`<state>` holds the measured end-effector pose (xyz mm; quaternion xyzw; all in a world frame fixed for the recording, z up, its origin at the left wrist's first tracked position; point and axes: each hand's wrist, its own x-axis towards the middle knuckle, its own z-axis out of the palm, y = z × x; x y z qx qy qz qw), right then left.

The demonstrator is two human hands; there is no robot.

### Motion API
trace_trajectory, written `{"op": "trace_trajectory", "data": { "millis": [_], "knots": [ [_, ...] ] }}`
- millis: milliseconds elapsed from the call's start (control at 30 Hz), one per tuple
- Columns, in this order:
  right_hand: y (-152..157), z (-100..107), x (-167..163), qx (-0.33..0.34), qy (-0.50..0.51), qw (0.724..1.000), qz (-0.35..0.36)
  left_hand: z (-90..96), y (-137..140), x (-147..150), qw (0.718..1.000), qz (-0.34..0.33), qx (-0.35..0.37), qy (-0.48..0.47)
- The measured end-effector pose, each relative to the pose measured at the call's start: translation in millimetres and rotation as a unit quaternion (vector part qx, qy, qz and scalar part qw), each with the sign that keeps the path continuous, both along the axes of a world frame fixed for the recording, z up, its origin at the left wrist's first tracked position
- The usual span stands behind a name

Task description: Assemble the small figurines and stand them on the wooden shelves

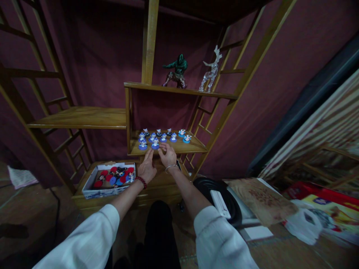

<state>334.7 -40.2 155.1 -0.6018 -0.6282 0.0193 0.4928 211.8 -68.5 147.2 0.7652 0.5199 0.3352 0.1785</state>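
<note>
A small white-and-purple figurine [155,144] on a round purple base stands at the front edge of the lower shelf [193,147]. My left hand [147,168] reaches up from below, its outstretched fingertips at the base's front left. At the figurine's right side is my right hand [168,155], thumb near the base and fingers stretched out apart from it. Whether either hand presses on it I cannot tell. Beside it stands a matching figurine [143,145]. Behind are several more purple-based ones, dark-based figurines [159,132] and two blue-based figurines [187,138].
An open box [109,194] of loose figurines with red and blue bases sits at lower left. Overhead, a shelf board [190,90] carries a dark crouching statue [179,71] and a clear deer [211,73]. On the right lie a black coil [206,183], brown paper bag [260,198] and plastic bag [304,224].
</note>
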Motion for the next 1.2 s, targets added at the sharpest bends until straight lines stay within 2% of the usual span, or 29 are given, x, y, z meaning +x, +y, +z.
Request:
{"op": "trace_trajectory", "data": {
  "millis": [167, 367, 633, 733, 833, 1000, 1100, 1200],
  "knots": [
    [-17, -12, -9, 0.019, 0.006, 1.0, 0.006, -3.4, -7, -1, 1.0, 0.002, -0.001, 0.0],
    [-35, -23, -19, 0.056, -0.056, 0.997, 0.022, -4.4, -19, -2, 1.0, -0.002, -0.007, -0.012],
    [-52, -34, -32, 0.04, -0.061, 0.997, 0.022, -13.3, -33, -10, 1.0, -0.007, 0.009, 0.014],
    [-56, -44, -37, 0.019, -0.05, 0.998, 0.027, -23.6, -35, -14, 1.0, 0.005, 0.004, 0.027],
    [-59, -57, -43, -0.009, -0.036, 0.999, 0.039, -35.9, -36, -19, 0.999, -0.015, 0.01, 0.036],
    [-63, -77, -57, -0.097, -0.017, 0.993, 0.068, -51.2, -39, -33, 0.994, -0.014, -0.045, 0.097],
    [-65, -83, -66, -0.163, -0.028, 0.983, 0.076, -58.6, -40, -42, 0.986, -0.013, -0.086, 0.14],
    [-65, -88, -73, -0.203, -0.037, 0.975, 0.088, -66.7, -38, -51, 0.98, -0.012, -0.113, 0.166]
  ]
}}
